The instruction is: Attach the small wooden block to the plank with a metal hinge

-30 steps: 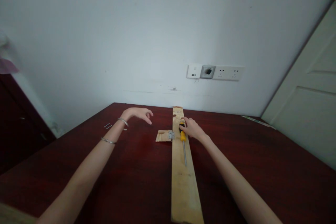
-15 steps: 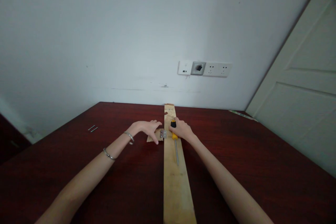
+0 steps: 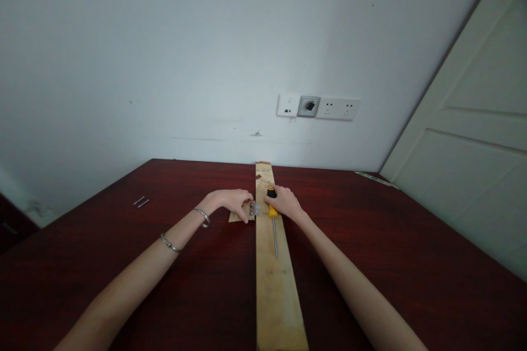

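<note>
My left hand [image 3: 235, 201] is curled over a small wooden piece [image 3: 237, 216], its thumb at the near edge and fingertips bent down at the far side. A metal hinge [image 3: 254, 208] lies across the joint between this piece and a long pale wooden board [image 3: 276, 290]. In my right hand [image 3: 287, 203] is a screwdriver [image 3: 273, 211] with a yellow and black handle; its shaft points toward me over the board. The fingers beneath the right palm are partly hidden.
Two screws [image 3: 141, 202] lie on the dark red table [image 3: 185, 296] at the left. Behind it is a white wall with sockets [image 3: 337, 109]. A white panelled door [image 3: 473, 137] stands at the right, near a thin strip [image 3: 376, 180] on the table's far corner.
My left fingers have bent down and drawn in around the small wooden piece. The right hand keeps the screwdriver in nearly the same place. The view has shifted slightly.
</note>
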{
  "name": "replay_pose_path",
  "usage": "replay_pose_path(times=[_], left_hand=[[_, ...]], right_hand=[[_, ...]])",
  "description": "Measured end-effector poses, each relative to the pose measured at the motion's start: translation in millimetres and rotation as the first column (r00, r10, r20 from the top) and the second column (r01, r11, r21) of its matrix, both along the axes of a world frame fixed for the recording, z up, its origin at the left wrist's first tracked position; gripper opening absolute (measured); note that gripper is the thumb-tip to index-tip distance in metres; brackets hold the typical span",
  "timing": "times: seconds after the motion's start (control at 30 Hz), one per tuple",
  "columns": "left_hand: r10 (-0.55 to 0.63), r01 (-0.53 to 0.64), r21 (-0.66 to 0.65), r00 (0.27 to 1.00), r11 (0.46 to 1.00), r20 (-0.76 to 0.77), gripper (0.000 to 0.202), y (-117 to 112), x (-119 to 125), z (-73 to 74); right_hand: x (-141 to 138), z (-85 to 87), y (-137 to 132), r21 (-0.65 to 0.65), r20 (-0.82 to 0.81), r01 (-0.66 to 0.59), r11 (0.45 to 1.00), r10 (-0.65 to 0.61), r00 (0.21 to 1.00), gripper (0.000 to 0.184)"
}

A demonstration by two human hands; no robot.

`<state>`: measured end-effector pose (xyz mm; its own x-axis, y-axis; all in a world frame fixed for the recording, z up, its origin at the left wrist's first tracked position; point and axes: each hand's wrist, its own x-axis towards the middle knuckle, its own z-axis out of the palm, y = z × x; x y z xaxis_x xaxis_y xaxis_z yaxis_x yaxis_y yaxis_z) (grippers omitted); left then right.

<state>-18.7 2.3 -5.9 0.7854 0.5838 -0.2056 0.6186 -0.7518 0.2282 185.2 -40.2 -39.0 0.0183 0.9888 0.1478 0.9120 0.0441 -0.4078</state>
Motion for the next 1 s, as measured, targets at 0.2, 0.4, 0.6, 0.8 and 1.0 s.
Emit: replay_pose_path(times=[0.2,0.4,0.6,0.8,1.0], left_hand=[[0.016,-0.016,-0.002,0.999,1.000,0.046,0.052,-2.5,2.5,1.1],[-0.009,0.011,0.020,0.995,1.000,-0.097,0.056,-6.6,5.3,7.1],[-0.017,0.018,0.019,0.996,1.000,-0.093,0.059,-6.3,5.2,7.7],[-0.015,0.026,0.063,0.985,0.998,-0.173,0.068,-7.3,6.7,9.0],[-0.002,0.013,0.052,0.980,0.999,-0.199,0.073,-5.3,5.6,7.2]], right_hand=[[5.6,5.8,1.0,0.102,-0.108,-0.006,0.995,0.017,0.994,0.027],[16.9,43.0,1.7,0.289,-0.169,-0.011,0.957,0.062,0.984,0.026],[17.3,84.5,-2.9,0.568,-0.386,0.133,0.812,0.120,0.914,0.052],[6.1,89.2,-1.0,0.780,-0.390,0.130,0.613,0.314,0.866,0.063],[0.3,77.6,4.4,0.832,-0.309,0.028,0.555,0.421,0.853,0.063]])
